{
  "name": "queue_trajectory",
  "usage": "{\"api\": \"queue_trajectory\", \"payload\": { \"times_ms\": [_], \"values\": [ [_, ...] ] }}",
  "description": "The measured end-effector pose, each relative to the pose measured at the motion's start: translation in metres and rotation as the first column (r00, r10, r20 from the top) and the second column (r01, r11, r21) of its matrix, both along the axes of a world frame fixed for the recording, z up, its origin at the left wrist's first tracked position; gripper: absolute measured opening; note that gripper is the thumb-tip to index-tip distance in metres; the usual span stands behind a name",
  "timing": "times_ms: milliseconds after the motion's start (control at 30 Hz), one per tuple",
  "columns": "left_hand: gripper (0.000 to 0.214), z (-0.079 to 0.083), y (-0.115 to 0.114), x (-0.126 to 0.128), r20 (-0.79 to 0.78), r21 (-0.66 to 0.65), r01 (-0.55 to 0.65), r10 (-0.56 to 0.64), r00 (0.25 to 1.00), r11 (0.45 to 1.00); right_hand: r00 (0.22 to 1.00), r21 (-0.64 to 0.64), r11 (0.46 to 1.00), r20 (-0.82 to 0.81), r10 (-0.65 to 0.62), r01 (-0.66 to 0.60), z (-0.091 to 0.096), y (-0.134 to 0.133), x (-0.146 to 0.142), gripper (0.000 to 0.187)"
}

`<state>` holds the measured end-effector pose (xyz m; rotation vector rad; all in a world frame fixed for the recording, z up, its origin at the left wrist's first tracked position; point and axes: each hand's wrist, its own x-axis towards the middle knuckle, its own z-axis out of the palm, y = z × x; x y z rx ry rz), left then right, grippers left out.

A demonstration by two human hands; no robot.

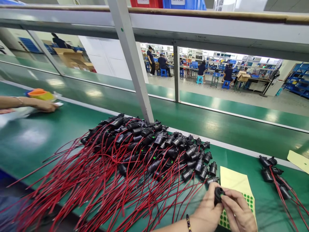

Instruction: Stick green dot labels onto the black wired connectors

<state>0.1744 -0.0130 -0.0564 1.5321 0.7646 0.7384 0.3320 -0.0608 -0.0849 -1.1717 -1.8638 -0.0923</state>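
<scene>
My left hand (207,207), with a beaded bracelet at the wrist, is closed round a small black cylindrical part (218,193), its round ringed end turned up. The thumb and fingers of my right hand (240,209) are pinched against the side of that part, with a bit of a green dot sticker showing at the fingertips. Partly under my hands lies a pale yellow sticker sheet (234,177) with rows of green dots. To the left spreads a big pile of similar black parts (154,141) with long red and black wires (96,183).
Several more wired black parts (267,174) lie at the right, near another yellow sheet (299,161). A slanting metal post (132,61) rises behind the pile. At far left, another person's hand (47,105) reaches near an orange and yellow roll (41,94).
</scene>
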Motion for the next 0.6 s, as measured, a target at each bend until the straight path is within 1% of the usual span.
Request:
{"api": "queue_trajectory", "payload": {
  "times_ms": [100,200,267,333,400,467,533,600],
  "values": [
    [0.026,0.0,-0.001,-0.002,0.003,0.026,0.005,-0.005,1.0,1.0,0.998,0.018,1.0,0.052,0.018,-0.018,-0.003,-0.001,0.002,0.036],
    [0.031,-0.002,-0.002,-0.004,-0.057,0.078,-0.023,0.027,0.998,0.997,0.998,0.03,1.0,0.069,0.0,-0.002,-0.006,-0.003,0.003,0.033],
    [0.032,-0.003,-0.002,-0.005,-0.102,0.129,-0.02,0.034,0.994,0.991,0.999,0.026,0.999,0.045,-0.028,0.027,-0.007,-0.005,0.0,0.028],
    [0.032,-0.003,-0.002,-0.005,-0.144,0.163,-0.008,0.032,0.989,0.987,0.997,-0.001,0.997,-0.017,-0.079,0.079,-0.008,-0.007,-0.005,0.023],
    [0.032,-0.001,-0.001,-0.005,-0.167,0.161,0.002,0.025,0.986,0.987,0.986,-0.035,0.99,-0.094,-0.14,0.137,-0.007,-0.009,-0.012,0.018],
    [0.032,0.001,-0.001,-0.005,-0.165,0.128,0.013,0.008,0.986,0.992,0.973,-0.058,0.986,-0.16,-0.165,0.158,-0.004,-0.01,-0.016,0.017],
    [0.03,0.003,0.0,-0.004,-0.146,0.095,0.024,-0.01,0.989,0.995,0.965,-0.048,0.987,-0.207,-0.16,0.153,-0.001,-0.009,-0.017,0.018],
    [0.028,0.003,0.0,-0.004,-0.125,0.079,0.028,-0.018,0.992,0.996,0.971,-0.019,0.992,-0.204,-0.127,0.125,0.001,-0.007,-0.014,0.019]
  ]
}}
